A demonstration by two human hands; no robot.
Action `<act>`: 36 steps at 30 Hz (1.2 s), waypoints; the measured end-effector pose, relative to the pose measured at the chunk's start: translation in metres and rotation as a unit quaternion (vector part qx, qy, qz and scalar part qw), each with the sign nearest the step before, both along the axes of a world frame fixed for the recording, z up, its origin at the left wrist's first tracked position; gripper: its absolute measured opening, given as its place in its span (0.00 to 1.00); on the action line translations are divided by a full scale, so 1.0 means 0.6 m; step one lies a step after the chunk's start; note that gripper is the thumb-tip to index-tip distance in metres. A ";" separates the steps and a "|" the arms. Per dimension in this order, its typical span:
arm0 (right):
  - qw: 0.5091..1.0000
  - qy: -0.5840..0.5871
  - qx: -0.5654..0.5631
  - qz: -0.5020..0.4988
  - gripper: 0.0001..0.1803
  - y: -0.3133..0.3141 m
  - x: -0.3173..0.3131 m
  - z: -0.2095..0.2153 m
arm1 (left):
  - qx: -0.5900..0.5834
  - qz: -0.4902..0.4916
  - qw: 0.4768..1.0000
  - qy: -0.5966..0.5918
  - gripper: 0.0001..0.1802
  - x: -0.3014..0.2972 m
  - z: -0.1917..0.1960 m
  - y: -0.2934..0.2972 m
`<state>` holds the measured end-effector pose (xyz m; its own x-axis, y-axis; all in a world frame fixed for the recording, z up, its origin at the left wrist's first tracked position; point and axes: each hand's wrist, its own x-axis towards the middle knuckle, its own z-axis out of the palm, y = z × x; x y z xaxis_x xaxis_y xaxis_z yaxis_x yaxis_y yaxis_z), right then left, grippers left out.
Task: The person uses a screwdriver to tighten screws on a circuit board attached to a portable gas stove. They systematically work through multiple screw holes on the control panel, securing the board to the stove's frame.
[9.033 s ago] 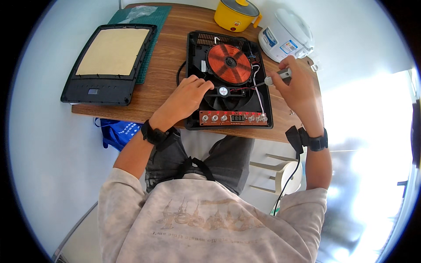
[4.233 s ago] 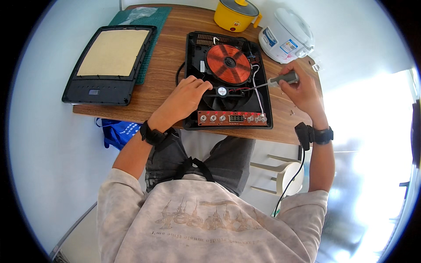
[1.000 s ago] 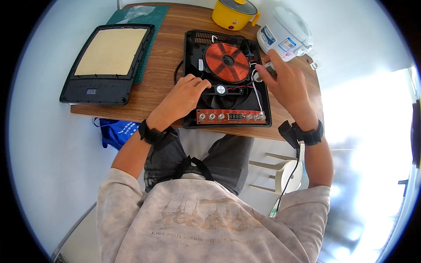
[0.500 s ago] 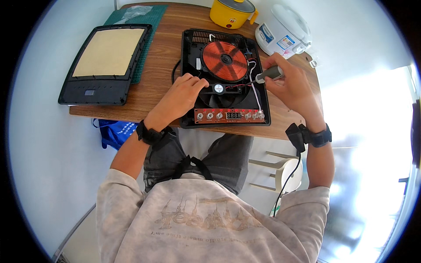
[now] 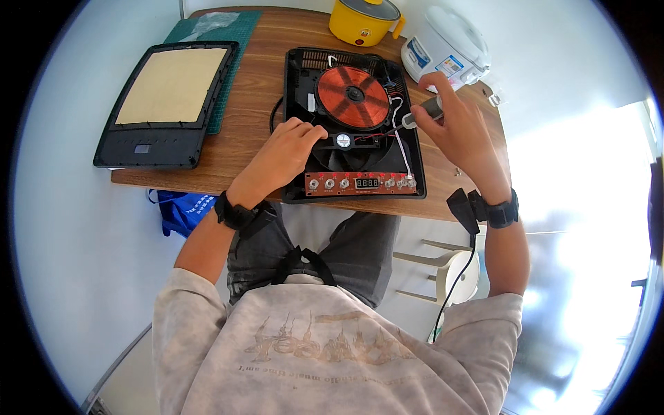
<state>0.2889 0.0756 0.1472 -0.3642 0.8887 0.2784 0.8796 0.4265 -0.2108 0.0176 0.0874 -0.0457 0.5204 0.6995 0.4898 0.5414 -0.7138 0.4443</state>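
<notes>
An opened induction cooker [image 5: 294, 124] lies on the table, its round copper coil [image 5: 344, 104] exposed. Below the coil sits a black cooling fan [image 5: 339, 160] with a pale round label at its hub. My left hand [image 5: 287, 147] has its fingers closed at the left side of the fan; what the fingertips grip, if anything, is hidden. In my right hand [image 5: 460, 128] is a screwdriver [image 5: 422, 114] with a grey handle, its shaft slanting down left to the fan's right side. The index finger is lifted and bent. A red-brown control board [image 5: 332, 183] lies along the cooker's near edge.
The cooker's black top cover [image 5: 149, 158] lies to the left, partly on a green cutting mat [image 5: 225, 76]. At the back stand a yellow electric pot [image 5: 360, 26] and a white rice cooker [image 5: 443, 52]. A few small metal bits [image 5: 458, 171] lie at the right table edge.
My right fingers have opened somewhat around the screwdriver handle, and the index finger has moved up. My left hand stays beside the fan. The view has shifted slightly.
</notes>
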 end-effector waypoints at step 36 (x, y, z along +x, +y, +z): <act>0.987 -0.043 -0.027 0.151 0.15 0.023 -0.033 0.019 | 0.017 -0.003 1.000 0.005 0.19 -0.002 0.000 0.001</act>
